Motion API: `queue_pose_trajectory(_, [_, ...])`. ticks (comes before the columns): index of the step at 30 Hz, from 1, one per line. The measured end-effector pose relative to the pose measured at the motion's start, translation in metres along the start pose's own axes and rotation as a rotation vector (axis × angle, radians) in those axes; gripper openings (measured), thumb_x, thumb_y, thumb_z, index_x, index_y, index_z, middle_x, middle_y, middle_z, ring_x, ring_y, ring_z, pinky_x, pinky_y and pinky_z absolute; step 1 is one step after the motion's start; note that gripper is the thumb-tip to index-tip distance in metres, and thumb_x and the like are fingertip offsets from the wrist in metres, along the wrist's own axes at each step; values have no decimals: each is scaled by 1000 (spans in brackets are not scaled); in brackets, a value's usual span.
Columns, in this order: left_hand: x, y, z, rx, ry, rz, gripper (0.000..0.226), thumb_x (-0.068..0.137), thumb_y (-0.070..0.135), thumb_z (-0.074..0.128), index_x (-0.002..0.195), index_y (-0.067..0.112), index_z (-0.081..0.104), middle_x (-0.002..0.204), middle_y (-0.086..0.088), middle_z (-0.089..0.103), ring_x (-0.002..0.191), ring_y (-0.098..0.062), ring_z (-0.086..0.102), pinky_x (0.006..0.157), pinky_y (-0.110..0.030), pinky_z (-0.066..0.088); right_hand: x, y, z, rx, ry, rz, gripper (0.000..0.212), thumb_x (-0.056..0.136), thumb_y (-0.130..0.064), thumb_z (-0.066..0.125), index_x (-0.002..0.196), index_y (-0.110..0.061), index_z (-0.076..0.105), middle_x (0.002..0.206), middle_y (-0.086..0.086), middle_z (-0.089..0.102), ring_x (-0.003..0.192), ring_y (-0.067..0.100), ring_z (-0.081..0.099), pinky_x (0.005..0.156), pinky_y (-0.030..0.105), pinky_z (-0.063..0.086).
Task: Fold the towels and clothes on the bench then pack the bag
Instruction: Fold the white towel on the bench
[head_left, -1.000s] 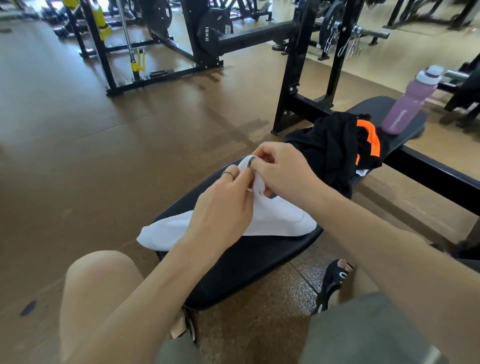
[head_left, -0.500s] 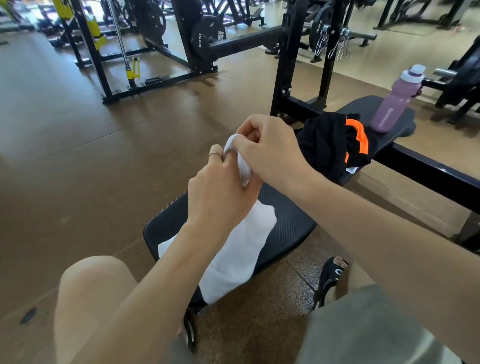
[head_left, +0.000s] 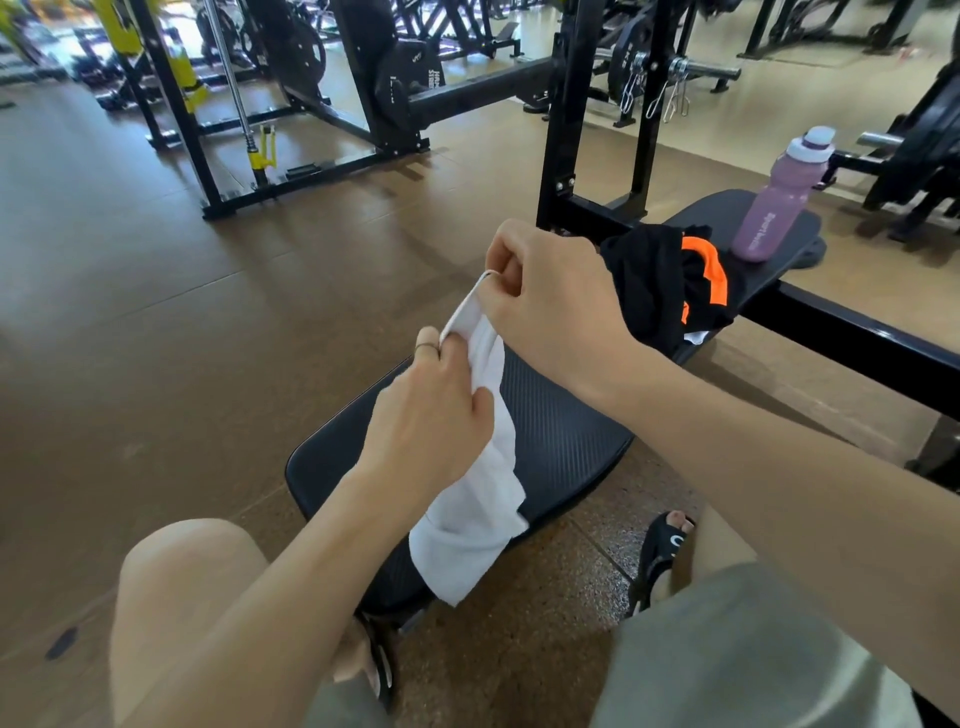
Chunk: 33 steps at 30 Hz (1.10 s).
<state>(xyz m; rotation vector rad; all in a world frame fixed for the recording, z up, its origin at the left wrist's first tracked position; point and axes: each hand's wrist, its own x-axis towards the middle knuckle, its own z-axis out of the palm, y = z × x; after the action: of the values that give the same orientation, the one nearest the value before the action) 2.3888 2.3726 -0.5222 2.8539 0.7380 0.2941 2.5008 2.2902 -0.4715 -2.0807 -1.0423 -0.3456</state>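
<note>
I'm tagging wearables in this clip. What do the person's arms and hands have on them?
Both forearms are bare, with no sleeves, watch or gloves in view. The left hand wears one thin ring on a finger. The right hand shows no jewellery.

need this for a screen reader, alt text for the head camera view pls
Both hands, left hand and right hand, pinch a white towel hanging over a black gym bench. A black-and-orange garment and purple bottle sit beyond.

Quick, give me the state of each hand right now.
Left hand: pinches the top edge of the white towel.
Right hand: pinches the same edge further along, holding the towel up over the bench.
</note>
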Motion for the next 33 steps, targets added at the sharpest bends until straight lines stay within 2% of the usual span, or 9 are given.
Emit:
queue_pose_trajectory(4, [-10,-21,10,18,-116,101,30,99,27,41,122,8,45,129,-12,45,65,-20,43,56,-24,33,4,16,-9,-58,19,26,6,88,-19,55,85,-16,59,65,-2,59,63,20,59,63,43,54])
queue_pose_trajectory(6, [-13,-32,12,40,-108,152,26,99,33,45,116,13,46,109,1,40,59,-13,42,50,-18,26,4,22,-12,-56,27,55,6,87,-19,55,84,-16,59,66,-3,59,65,19,59,65,43,54])
queue_pose_trajectory(8, [-15,-39,12,69,-76,191,25,97,39,51,108,17,43,102,7,32,58,-11,41,49,-16,24,2,24,-13,-39,31,82,7,87,-17,55,84,-14,60,67,-1,59,65,20,59,65,42,54])
queue_pose_trajectory(14, [-18,-55,27,99,-206,319,43,99,40,52,134,21,37,114,9,35,74,-12,55,61,-23,51,3,32,-16,-2,50,131,8,86,-19,56,84,-16,63,67,-3,61,68,18,61,68,43,56])
queue_pose_trajectory(19, [-22,-61,34,112,-221,403,35,106,46,33,128,21,44,115,3,47,83,-17,59,72,-34,56,1,42,-16,17,49,147,7,86,-20,58,84,-18,65,68,-6,60,70,15,61,70,43,57])
queue_pose_trajectory(23, [-19,-67,36,-6,-261,371,56,98,51,19,120,13,55,122,-10,54,103,-32,59,82,-43,49,-1,48,-19,40,47,141,7,87,-19,59,85,-17,65,68,-6,60,68,13,60,68,37,56])
queue_pose_trajectory(27, [-21,-80,30,-47,-176,348,30,104,37,36,108,14,56,112,-8,54,93,-28,58,75,-36,45,-7,67,-24,-47,-17,108,4,88,-19,57,87,-20,61,67,-8,59,66,15,59,66,42,56])
queue_pose_trajectory(31, [-16,-95,26,-25,-130,314,24,105,42,27,104,27,47,103,-6,54,80,-29,58,68,-42,50,-14,84,-29,-151,-95,60,6,87,-18,56,91,-21,53,71,-5,59,67,19,59,64,43,55])
queue_pose_trajectory(33, [-13,-99,24,43,-63,327,20,105,36,34,102,22,48,91,-6,53,65,-29,57,57,-42,51,-16,87,-29,-213,-144,27,13,84,-12,54,93,-19,47,76,0,56,67,24,56,62,45,53])
